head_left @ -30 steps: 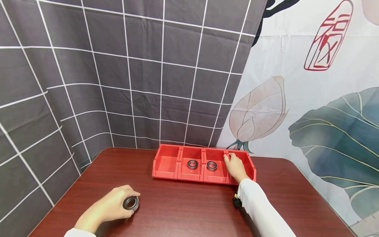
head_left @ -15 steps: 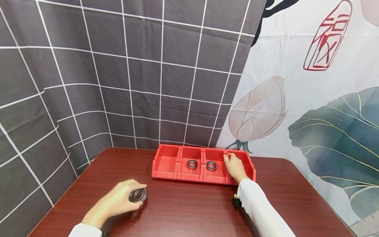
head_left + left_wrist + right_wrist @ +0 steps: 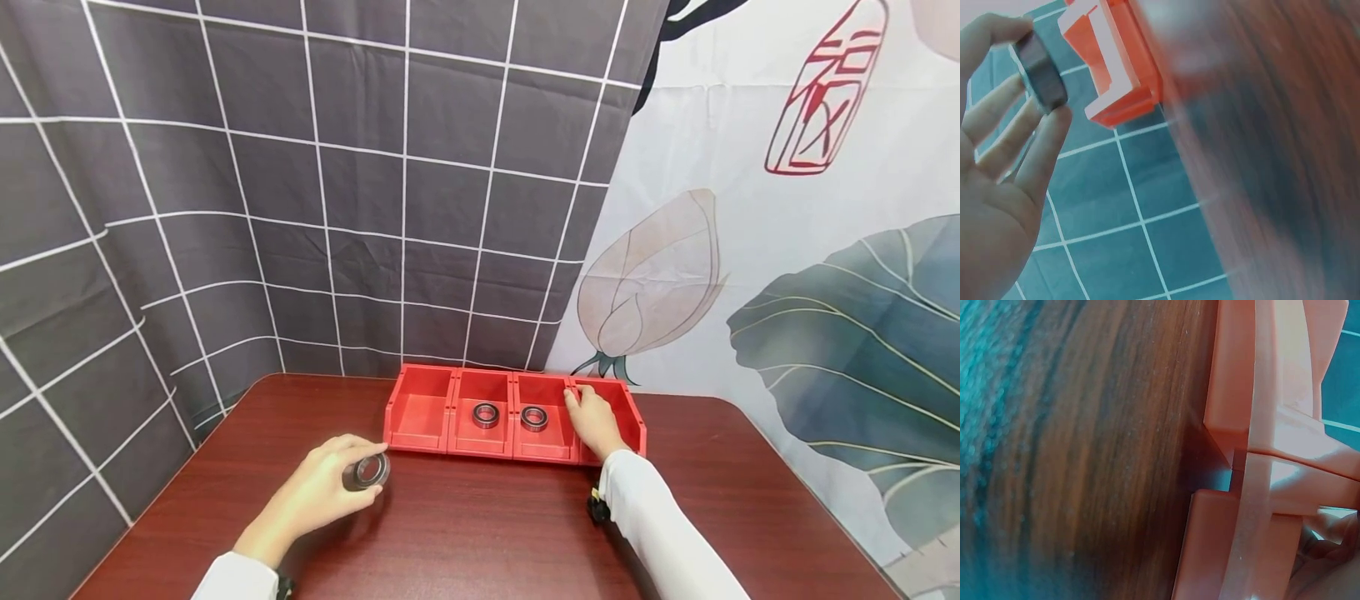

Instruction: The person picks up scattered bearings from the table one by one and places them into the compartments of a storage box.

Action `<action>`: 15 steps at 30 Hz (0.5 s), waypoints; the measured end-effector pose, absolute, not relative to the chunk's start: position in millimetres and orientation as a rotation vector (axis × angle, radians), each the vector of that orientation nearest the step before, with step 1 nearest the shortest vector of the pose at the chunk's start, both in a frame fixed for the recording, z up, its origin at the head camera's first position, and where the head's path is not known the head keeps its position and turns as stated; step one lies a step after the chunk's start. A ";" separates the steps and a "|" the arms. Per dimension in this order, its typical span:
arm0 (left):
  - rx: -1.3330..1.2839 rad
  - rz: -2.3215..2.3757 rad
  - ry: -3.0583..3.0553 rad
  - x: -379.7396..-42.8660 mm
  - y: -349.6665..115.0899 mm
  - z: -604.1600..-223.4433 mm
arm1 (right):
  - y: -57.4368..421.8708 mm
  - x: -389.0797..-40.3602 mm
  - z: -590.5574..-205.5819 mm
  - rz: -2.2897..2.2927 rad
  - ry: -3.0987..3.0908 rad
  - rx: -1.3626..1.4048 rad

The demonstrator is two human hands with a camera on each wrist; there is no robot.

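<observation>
A ring-shaped metal bearing (image 3: 371, 471) with a dark rim is pinched between the thumb and fingers of my left hand (image 3: 318, 483), over the table left of the red bins. The left wrist view shows this bearing (image 3: 1041, 72) edge-on. My right hand (image 3: 596, 421) reaches into the rightmost red bin (image 3: 630, 412), its fingers at the dividing wall. Whether it holds anything there I cannot tell; the right wrist view catches only part of the hand (image 3: 1335, 556) behind the bin wall. One bearing (image 3: 486, 415) lies in the second bin, another bearing (image 3: 534, 418) in the third.
The red bins stand joined in a row at the back of the reddish-brown table (image 3: 465, 533). At the left end, the first bin (image 3: 422, 408) shows a bare floor. Behind hang a grey checked cloth (image 3: 360, 208) and a white floral cloth (image 3: 675, 142).
My left hand has carried its bearing rightward and farther forward, closer to the row of bins. The right hand stays at the rightmost bin, and the two bearings lie still.
</observation>
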State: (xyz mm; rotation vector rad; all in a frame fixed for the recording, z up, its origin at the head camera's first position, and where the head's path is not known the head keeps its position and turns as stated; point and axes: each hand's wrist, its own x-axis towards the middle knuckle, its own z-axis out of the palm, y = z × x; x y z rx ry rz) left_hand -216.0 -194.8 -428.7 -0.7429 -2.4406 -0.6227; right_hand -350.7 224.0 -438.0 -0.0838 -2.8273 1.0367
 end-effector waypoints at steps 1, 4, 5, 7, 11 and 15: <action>-0.729 -0.624 -2.425 -217.2 -193.0 -428.4 | 224.0 -350.9 -438.2 1.038 -2.827 -0.088; -0.703 -0.639 -2.376 -220.3 -187.2 -427.0 | 223.9 -350.7 -438.1 1.044 -2.833 -0.094; -0.701 -0.644 -2.358 -221.5 -185.4 -426.6 | 223.9 -350.5 -437.7 1.044 -2.832 -0.094; -0.696 -0.650 -2.331 -223.4 -182.2 -425.7 | 223.4 -349.6 -436.7 1.048 -2.832 -0.097; -0.675 -0.662 -2.323 -226.8 -177.1 -422.9 | 222.4 -348.2 -435.0 1.059 -2.829 -0.101; -0.643 -0.682 -2.344 -230.2 -172.0 -419.2 | 222.1 -347.8 -435.1 1.043 -2.836 -0.107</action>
